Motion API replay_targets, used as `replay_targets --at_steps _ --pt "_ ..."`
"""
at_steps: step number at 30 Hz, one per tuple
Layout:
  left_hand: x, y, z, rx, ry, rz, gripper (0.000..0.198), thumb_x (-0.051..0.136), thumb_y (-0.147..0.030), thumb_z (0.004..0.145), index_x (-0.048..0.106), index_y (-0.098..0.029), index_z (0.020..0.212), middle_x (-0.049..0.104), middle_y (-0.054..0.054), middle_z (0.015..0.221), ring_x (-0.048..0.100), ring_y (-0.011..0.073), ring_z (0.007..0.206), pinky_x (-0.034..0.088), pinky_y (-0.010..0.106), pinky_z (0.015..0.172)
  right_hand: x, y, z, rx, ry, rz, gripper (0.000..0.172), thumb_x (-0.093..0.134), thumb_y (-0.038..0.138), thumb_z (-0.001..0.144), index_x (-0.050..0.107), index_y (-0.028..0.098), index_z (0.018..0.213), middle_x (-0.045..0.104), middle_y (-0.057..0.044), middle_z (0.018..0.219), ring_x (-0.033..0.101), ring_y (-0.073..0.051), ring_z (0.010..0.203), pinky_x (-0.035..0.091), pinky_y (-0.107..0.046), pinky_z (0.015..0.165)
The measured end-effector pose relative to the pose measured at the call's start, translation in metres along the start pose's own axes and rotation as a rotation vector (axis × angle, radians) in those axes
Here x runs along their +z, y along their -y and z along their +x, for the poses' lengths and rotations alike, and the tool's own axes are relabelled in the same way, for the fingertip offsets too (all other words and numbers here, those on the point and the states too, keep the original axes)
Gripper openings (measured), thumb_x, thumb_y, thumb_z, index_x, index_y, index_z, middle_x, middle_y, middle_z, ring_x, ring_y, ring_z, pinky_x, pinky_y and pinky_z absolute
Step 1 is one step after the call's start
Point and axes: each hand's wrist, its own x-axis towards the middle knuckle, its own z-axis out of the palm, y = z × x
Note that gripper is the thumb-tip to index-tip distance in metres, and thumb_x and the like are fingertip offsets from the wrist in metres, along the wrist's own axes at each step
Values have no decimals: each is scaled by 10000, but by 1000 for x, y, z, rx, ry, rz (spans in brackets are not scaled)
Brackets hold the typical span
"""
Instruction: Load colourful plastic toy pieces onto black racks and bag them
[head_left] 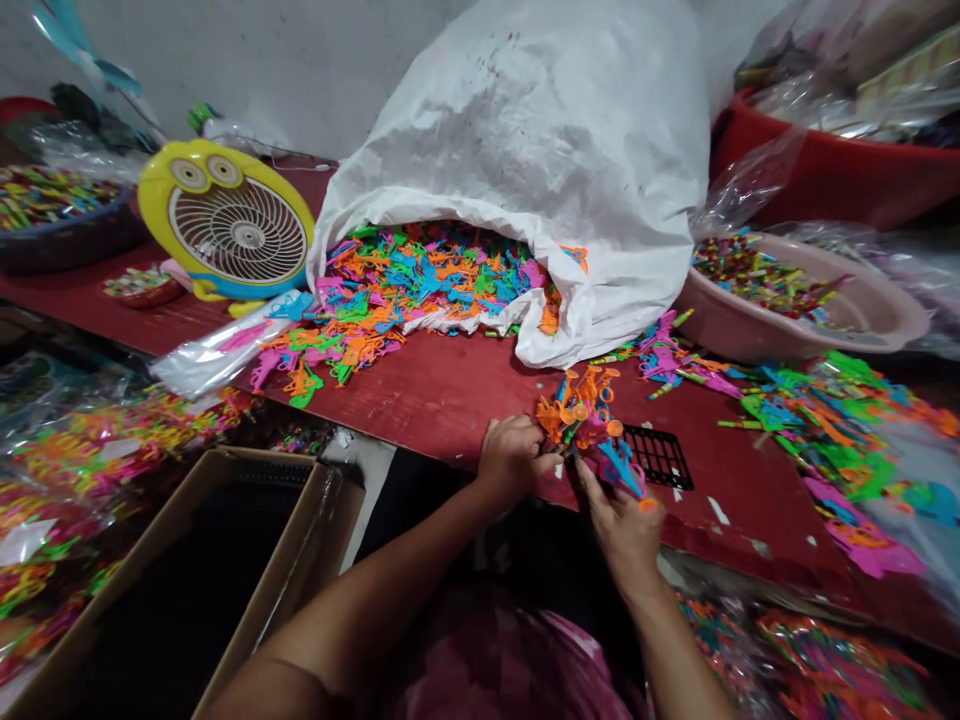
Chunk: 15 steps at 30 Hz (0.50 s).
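Shirt (491,665) nearest. Left hand (512,456) and right hand (624,522) apart, about equally near toy heap (579,410), grips unclear. Heap left of grid (661,458), just beyond hands, no clear long axis.

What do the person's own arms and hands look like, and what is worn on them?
The left hand and right hand are bare: no gloves or wristbands show. Both forearms are uncovered, without visible sleeves. A purplish patterned top shows between them.

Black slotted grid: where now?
In the head view, the black grid is right of centre, on the red table, right of the orange plastic pieces and just beyond the right hand.
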Motion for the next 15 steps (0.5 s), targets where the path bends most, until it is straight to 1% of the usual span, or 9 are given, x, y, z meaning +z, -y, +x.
replay_targets --at_steps 2,5,6,8,10,12,14,15 --pt "-1 -1 0 2 -7 2 352 655 -454 836 545 -192 628 626 8 778 543 167 777 290 316 684 -2 -3 -4 1 35 -42 392 437 381 971 762 170 913 586 -42 611 521 -149 525 414 -286 571" --pt "-3 -3 -1 4 -1 0 344 654 -454 836 558 -195 631 631 13 789 547 175 787 302 321 695 -5 -6 -7 10 92 -98 455 386 385 990 779 162 935 440 12 451 380 -125 398 308 -278 479" --pt "-4 -3 -1 1 4 -3 337 658 -451 833 564 -195 634 632 14 792 548 178 793 306 322 698 -6 -6 -6 10 108 -114 468 386 397 991 781 162 905 416 19 429 360 -122 387 284 -280 473" --pt "-6 -4 -1 -3 12 -7 324 665 -449 828 578 -196 644 634 17 802 551 183 806 312 323 703 -8 -4 -3 10 116 -146 498 407 439 983 766 163 777 431 9 423 365 -124 394 264 -286 483" --pt "-6 -3 -2 -4 15 -8 314 667 -451 826 589 -198 656 634 18 808 552 186 815 315 324 705 -9 0 3 14 123 -183 556 415 480 976 696 172 609 442 -5 424 356 -122 401 249 -293 494" --pt "-5 -2 -2 2 14 -10 306 666 -451 827 595 -200 666 630 17 810 551 185 816 316 323 706 -9 4 8 29 120 -231 625 412 527 967 565 189 464 395 -4 402 312 -113 394 223 -297 493" --pt "-4 -1 -2 9 12 -16 302 666 -446 827 593 -199 668 628 17 811 550 183 815 317 322 709 -8 8 12 34 124 -288 653 396 552 966 463 208 415 361 -2 400 289 -109 402 209 -299 495" --pt "-4 -1 -1 12 12 -21 304 667 -441 827 588 -198 663 626 17 808 549 182 813 318 321 710 -8 10 13 36 128 -318 646 389 549 969 445 212 421 367 -5 411 292 -110 409 203 -299 498"
